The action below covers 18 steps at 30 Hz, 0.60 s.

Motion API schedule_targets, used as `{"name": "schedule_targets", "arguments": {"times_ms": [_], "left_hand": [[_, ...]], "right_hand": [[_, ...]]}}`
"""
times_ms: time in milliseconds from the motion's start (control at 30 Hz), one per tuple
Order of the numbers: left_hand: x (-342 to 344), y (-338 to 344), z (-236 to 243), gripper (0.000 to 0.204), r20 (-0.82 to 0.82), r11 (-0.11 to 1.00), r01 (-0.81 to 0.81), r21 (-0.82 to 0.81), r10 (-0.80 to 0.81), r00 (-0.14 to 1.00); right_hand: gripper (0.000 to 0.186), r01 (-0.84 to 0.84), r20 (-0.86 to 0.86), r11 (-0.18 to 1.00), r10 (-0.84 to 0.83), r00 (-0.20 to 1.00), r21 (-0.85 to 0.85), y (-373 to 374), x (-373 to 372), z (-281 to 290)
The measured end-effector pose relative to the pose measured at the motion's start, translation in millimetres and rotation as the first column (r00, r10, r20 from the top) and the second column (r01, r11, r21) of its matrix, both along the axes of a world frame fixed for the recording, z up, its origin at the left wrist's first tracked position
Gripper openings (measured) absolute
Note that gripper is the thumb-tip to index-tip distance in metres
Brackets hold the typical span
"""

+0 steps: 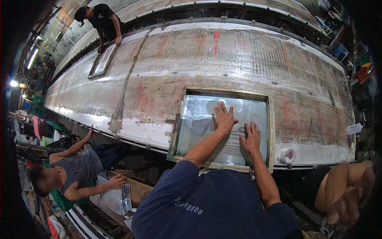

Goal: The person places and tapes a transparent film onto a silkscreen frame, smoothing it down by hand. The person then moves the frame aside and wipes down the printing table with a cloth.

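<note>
A rectangular screen printing frame point(271, 131) lies on the long printing table right in front of me. Inside its rim, a glossy see-through sheet point(199, 123) covers the pale screen, with faint darker shapes showing through. My left hand point(225, 119) rests flat near the middle of the sheet, fingers spread and pointing away. To its right and a little nearer, my right hand point(251, 139) also lies on the sheet with its fingers stretched out. Neither hand holds anything. A roll of tape point(287, 155) sits on the table just right of the frame.
The stained table point(171, 71) runs left and right with a raised rail along its edges. Across it, a co-worker point(104, 20) holds another frame point(102, 63). A second person point(85, 165) is at the near left, beside a metal-edged frame point(115, 197). Cardboard point(342, 191) stands at right.
</note>
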State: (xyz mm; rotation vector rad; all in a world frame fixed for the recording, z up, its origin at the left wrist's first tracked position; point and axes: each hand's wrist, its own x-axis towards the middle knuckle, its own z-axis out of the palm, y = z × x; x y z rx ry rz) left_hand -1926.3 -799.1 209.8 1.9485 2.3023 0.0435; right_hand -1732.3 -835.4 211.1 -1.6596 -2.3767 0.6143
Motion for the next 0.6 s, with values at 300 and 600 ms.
{"name": "schedule_targets", "arguments": {"times_ms": [300,600], "left_hand": [[-3.2,7.7,-7.9,0.087,0.179,0.984,0.153,0.095,-0.168,0.969],[-7.8,7.4,9.6,0.083,0.114,0.972,0.212,0.101,-0.223,0.968]], "right_hand": [[0.074,-0.004,0.001,1.000,0.004,1.000,-0.004,0.5,0.4,1.2],[0.073,-0.008,-0.019,1.000,0.009,1.000,0.024,-0.3,1.3,-1.0]]}}
